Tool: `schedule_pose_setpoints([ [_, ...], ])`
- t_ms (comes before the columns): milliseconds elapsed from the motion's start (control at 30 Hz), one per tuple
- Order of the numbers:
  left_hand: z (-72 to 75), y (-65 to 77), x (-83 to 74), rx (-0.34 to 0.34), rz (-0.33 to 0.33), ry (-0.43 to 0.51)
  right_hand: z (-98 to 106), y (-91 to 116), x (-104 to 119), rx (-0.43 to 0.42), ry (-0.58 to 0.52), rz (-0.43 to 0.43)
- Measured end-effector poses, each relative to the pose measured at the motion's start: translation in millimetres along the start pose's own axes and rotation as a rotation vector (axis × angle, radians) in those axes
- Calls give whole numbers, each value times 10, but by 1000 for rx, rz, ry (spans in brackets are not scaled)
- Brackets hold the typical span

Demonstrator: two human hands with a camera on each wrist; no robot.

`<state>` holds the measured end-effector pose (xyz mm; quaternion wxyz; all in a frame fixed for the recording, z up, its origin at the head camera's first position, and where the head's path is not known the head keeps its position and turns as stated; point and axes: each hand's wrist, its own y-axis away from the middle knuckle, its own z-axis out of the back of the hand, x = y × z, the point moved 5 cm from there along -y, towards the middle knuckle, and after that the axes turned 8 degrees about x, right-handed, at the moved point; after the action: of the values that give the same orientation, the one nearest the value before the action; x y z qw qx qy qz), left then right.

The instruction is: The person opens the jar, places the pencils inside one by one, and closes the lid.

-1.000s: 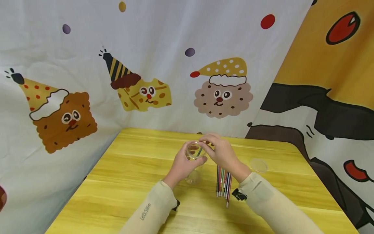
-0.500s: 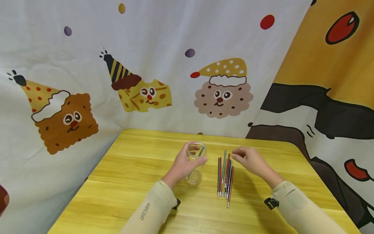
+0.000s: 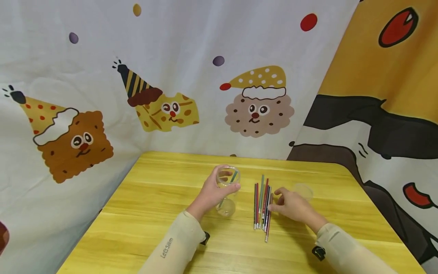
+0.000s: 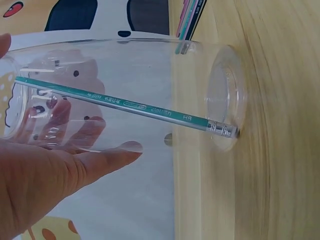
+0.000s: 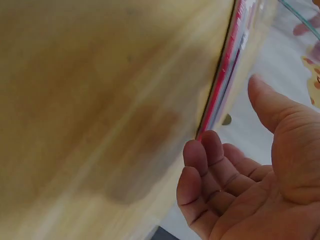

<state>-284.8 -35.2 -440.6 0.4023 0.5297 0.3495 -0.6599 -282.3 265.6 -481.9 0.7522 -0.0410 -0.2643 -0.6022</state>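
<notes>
My left hand grips a clear plastic jar round its upper part. The jar stands upright on the table with its mouth uncovered. Inside it a green pencil leans slantwise, its eraser end at the bottom. To the right, several pencils in red, black and green lie side by side on the table. My right hand is at their right side, holding nothing. In the right wrist view its fingers are loosely bent, with the fingertips close to the pencil ends and the thumb apart; whether they touch I cannot tell.
A clear round lid lies flat on the wooden table, just beyond my right hand. A cloth with cartoon prints hangs right behind the table's far edge.
My right hand has left the jar's mouth, where the green pencil was, and moved right, then down beside the pencils. My left hand keeps its hold on the jar.
</notes>
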Motion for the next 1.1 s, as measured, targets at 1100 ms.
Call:
schedule_pose_setpoints([
  [1100,-10,8,-29,9,-8,10,-32,19,-131,-22,-25,-163],
])
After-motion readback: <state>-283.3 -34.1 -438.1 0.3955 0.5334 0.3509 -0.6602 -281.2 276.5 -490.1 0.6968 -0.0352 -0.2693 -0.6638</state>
